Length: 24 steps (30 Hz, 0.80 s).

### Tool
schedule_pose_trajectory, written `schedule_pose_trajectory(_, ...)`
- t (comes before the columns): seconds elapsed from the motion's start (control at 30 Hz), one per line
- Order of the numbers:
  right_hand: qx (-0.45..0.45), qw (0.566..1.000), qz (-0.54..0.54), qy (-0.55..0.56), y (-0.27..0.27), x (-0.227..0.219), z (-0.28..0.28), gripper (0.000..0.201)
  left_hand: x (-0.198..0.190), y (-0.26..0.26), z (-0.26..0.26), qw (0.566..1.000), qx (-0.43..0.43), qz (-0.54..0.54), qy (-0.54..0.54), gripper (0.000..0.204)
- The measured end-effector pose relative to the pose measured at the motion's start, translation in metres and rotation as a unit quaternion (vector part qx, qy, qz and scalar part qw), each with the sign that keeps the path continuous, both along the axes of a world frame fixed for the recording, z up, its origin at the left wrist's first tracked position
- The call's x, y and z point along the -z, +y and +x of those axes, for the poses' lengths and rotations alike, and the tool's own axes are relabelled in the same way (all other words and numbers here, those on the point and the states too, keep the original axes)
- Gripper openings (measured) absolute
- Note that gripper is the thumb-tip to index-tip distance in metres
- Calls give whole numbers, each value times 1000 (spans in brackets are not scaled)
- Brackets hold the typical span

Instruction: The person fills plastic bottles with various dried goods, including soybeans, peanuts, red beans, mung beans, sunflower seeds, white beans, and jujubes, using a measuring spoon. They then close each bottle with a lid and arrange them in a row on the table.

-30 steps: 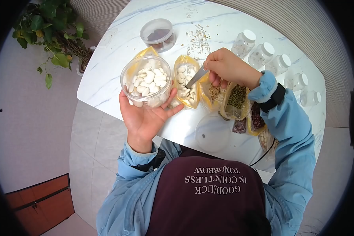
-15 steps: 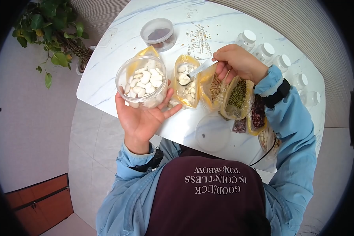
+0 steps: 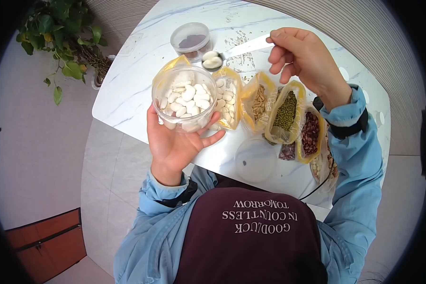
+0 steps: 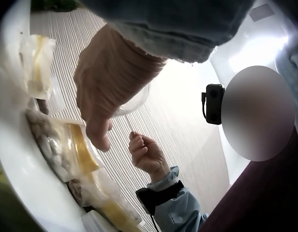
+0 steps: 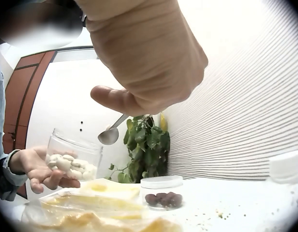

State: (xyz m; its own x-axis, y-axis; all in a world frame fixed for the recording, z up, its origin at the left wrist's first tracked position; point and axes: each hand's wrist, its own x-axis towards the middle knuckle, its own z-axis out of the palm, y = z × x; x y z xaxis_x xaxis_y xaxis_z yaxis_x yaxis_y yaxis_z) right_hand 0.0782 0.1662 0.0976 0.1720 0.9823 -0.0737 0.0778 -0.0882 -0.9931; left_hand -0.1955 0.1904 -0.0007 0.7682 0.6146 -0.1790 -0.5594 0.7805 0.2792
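My left hand point(image 3: 173, 146) holds a clear round plastic jar point(image 3: 161, 109) from below, tilted, with white beans point(image 3: 187, 100) inside. Between thumb and fingers, my right hand point(image 3: 305, 59) pinches the handle end of a measuring spoon point(image 3: 244, 48). Its bowl carries a couple of white beans point(image 3: 212, 60), just above the jar's upper right rim. In the right wrist view the spoon point(image 5: 109, 137) hangs higher than the jar point(image 5: 51, 140). Below the spoon, an open bag of white beans point(image 3: 228, 102) lies to the jar's right, partly covered by it.
Open bags of green beans point(image 3: 285, 113), dark red beans point(image 3: 310, 135) and a tan dried food point(image 3: 259, 105) stand to the right. A tub with dark contents point(image 3: 191, 40) sits behind. A clear lid point(image 3: 255, 163) lies near the front edge. Crumbs point(image 3: 241, 42) dot the table.
The spoon dipped into the white bean bag, rose with beans in it, and swung left toward the jar. My right hand moved up and away. The jar shifted slightly left, then back right.
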Motion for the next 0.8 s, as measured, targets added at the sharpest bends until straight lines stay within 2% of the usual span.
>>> schedule_pose_trajectory(0.17,-53,993,100,-42,-18,2,-36,23,-4,-1,5,1000,15,2,4,75)
schedule_pose_trajectory(0.23,-67,973,181,-123,-26,4,-46,20,-5,-1,6,1000,20,-7,6,75)
schedule_pose_trajectory(0.3,-60,930,273,-239,-30,6,-53,14,-4,0,7,1000,23,-3,-3,75)
schedule_pose_trajectory(0.4,-3,856,394,-334,-26,8,-51,13,-3,-1,6,1000,12,1,1,75)
schedule_pose_trajectory(0.5,67,897,337,-280,-16,14,-39,14,-1,0,5,1000,-11,6,17,75)
schedule_pose_trajectory(0.63,35,932,227,-280,6,36,-11,18,3,1,2,998,-52,-4,20,75)
schedule_pose_trajectory(0.73,-9,926,159,-343,13,58,-2,18,4,0,1,998,-63,3,20,75)
schedule_pose_trajectory(0.8,-22,918,173,-356,16,71,-2,18,4,1,2,998,-65,0,27,75)
